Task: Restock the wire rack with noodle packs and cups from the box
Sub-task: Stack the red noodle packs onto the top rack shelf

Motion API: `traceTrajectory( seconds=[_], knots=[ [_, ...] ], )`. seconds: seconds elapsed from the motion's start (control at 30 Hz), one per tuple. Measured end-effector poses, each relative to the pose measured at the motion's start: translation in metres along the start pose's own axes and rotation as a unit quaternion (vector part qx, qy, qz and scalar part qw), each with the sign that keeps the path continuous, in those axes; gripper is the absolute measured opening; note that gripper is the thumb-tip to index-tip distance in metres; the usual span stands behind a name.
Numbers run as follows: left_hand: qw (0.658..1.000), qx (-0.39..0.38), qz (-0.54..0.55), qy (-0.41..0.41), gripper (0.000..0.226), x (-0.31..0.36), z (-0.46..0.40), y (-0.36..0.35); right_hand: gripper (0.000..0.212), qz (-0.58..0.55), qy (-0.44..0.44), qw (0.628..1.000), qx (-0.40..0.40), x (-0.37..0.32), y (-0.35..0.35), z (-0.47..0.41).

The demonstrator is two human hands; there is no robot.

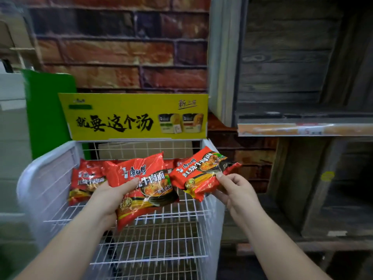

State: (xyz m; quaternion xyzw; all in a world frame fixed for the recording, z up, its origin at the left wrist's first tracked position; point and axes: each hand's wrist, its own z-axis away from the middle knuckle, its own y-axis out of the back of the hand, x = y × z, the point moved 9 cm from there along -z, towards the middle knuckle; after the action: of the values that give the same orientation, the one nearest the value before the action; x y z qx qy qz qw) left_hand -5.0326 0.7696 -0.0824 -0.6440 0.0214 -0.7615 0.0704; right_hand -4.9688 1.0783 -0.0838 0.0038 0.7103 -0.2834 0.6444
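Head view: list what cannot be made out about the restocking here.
- The supply box: out of frame.
- Packs at the back of the wire rack: mostly hidden behind the pack in the left hand, so no count.
- Noodle cups: none visible.
- Price strip on the wooden shelf: too blurred to read.
- Right hand: pinches its pack at one corner; fingers underneath hidden.

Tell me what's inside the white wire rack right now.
Red noodle packs lie at the back left of the wire rack. More sit behind the pack in the left hand, mostly covered. The front wire floor shows bare.
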Motion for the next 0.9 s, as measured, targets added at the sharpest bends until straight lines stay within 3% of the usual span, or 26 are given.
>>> traceTrajectory(
  seconds=[0.13, 0.23, 0.53, 0.9],
  knots=[
    [0.999, 0.010, 0.016, 0.027, 0.034, 0.001, -0.054, 0.048, 0.010, -0.079, -0.059, 0.995, 0.022, 0.057, -0.063, -0.033],
    [0.998, 0.017, 0.017, 0.055, 0.036, -0.006, -0.098, 0.082, 0.021, -0.073, -0.093, 0.991, 0.068, 0.104, -0.094, -0.058],
    [0.995, 0.054, 0.043, 0.076, 0.054, -0.035, -0.181, 0.157, 0.018, -0.028, -0.156, 0.980, 0.119, 0.194, -0.142, -0.093],
    [0.994, -0.023, 0.016, 0.106, 0.048, -0.061, -0.218, 0.106, 0.014, -0.116, -0.107, 0.966, 0.203, 0.189, -0.089, -0.136]
  ],
)
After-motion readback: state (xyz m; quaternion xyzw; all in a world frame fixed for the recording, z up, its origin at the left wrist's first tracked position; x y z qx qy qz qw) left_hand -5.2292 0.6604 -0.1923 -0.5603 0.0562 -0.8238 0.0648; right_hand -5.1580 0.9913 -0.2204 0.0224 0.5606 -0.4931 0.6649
